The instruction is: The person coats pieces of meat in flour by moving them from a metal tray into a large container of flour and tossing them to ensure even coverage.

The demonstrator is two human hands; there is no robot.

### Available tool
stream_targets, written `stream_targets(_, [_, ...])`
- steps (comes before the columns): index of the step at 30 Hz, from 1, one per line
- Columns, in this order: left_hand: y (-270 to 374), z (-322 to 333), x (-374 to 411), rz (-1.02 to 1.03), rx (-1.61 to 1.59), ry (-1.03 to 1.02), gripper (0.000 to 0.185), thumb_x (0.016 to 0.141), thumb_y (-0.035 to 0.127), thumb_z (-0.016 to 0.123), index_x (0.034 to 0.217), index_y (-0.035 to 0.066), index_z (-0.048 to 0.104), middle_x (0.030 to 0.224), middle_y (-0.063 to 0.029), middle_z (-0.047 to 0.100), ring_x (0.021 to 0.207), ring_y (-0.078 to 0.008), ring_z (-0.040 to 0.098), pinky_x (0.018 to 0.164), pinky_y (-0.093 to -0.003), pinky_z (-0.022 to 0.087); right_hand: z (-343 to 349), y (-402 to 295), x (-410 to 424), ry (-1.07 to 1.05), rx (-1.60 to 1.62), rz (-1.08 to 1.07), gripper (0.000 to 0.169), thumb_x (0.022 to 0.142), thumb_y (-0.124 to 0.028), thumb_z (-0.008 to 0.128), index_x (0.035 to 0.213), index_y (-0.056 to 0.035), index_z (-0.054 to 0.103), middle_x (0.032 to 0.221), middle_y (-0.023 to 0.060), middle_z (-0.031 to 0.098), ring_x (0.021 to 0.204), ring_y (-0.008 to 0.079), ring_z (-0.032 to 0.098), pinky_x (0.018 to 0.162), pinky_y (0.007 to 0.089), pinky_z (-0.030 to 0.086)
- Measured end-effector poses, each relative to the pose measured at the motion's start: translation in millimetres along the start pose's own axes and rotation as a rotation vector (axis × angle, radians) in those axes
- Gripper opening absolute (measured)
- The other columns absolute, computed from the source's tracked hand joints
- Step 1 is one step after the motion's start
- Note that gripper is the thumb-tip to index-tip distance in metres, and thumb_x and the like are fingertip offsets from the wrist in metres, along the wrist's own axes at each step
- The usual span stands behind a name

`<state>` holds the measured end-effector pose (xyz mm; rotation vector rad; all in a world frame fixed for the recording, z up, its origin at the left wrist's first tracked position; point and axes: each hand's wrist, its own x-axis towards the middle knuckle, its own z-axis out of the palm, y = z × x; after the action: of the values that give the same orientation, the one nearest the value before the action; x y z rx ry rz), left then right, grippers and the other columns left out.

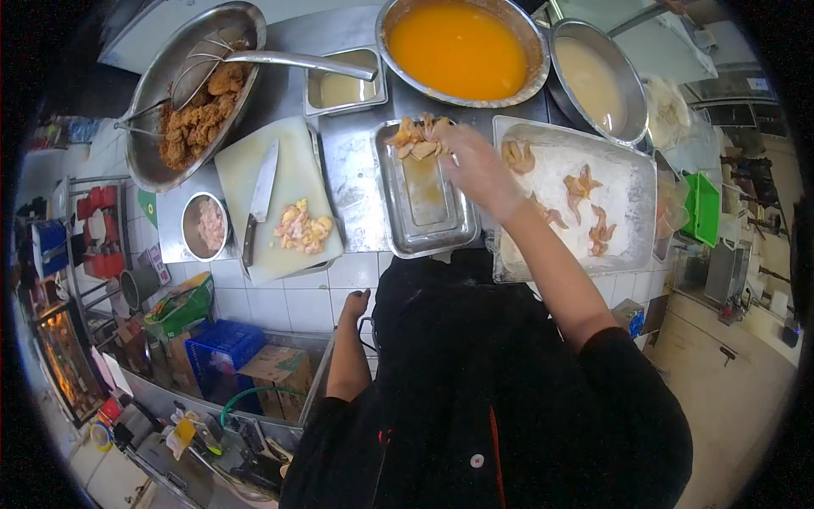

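Observation:
My right hand (474, 168) reaches over a rectangular stainless-steel tray (467, 238). Its blurred fingers meet raw chicken pieces (416, 141) heaped at the tray's far end; whether they grip one cannot be told. Some yellowish liquid wets the tray bottom. To the right stands a larger metal pan (509, 270) with white flour (553, 184) spread inside. Several raw chicken wings (579, 188) lie apart on that flour, one partly behind my forearm. My left hand (356, 304) hangs low beside my black apron, away from the table, its fingers mostly hidden.
A knife (264, 184) and chopped raw pieces (302, 230) lie on a cutting board (238, 153). Around them are a small bowl of minced meat (212, 226), a large bowl of fried chicken (194, 130) with a whisk (292, 62), a basin of orange liquid (461, 48) and a bowl of pale liquid (591, 83).

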<state>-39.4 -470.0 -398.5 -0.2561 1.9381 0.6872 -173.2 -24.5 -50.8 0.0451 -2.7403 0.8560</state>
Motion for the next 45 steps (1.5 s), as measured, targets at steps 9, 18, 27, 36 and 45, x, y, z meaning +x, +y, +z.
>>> stream_targets(9, [3,-11,16,0.126,0.015,0.033,0.053,0.089,0.043,0.051,0.092,-0.009,0.066,0.094,-0.0312,0.063,0.096,-0.043,0.061,0.085,-0.043,0.046,125,55,51,-0.38,-0.171,0.216,0.027,0.087,-0.023,0.051,0.107,-0.0103,0.065,0.103,0.0126,0.064,0.106,0.031,0.057,0.094,0.0518,0.038])
stream_targets(18, [-34,3,8,0.026,-0.052,0.018,0.055,0.088,0.044,0.054,0.085,-0.01,0.066,0.087,-0.0301,0.064,0.088,-0.0409,0.063,0.08,-0.0442,0.048,64,14,22,-0.429,0.866,0.692,0.02,0.099,-0.024,0.046,0.102,-0.008,0.058,0.076,0.0011,0.053,0.063,0.0114,0.05,0.056,0.0247,0.042])
stream_targets(27, [-12,-1,18,0.07,-0.017,0.01,0.054,0.088,0.045,0.053,0.075,-0.006,0.063,0.071,-0.0251,0.063,0.07,-0.0363,0.062,0.068,-0.0457,0.046,-6,30,-32,-0.258,1.341,0.829,0.027,0.101,-0.036,0.042,0.093,-0.0117,0.052,0.074,-0.0029,0.044,0.056,0.0064,0.039,0.048,0.02,0.032])
stream_targets(36, [30,-8,4,0.129,-0.061,0.011,0.048,0.09,0.041,0.055,0.07,-0.002,0.059,0.058,-0.0116,0.057,0.051,-0.0205,0.053,0.051,-0.037,0.043,-120,80,-80,-0.005,0.29,0.787,0.037,0.098,-0.044,0.044,0.108,-0.0091,0.055,0.086,-0.0022,0.054,0.072,0.0076,0.047,0.064,0.0234,0.041])
stream_targets(45, [35,-3,-11,0.137,0.005,0.014,0.047,0.09,0.04,0.057,0.073,-0.004,0.062,0.061,-0.0126,0.059,0.053,-0.0215,0.054,0.053,-0.0378,0.043,-119,95,-80,-0.221,0.278,0.799,0.04,0.093,-0.024,0.055,0.126,-0.0021,0.052,0.088,0.0027,0.059,0.074,0.0105,0.05,0.07,0.0252,0.045])
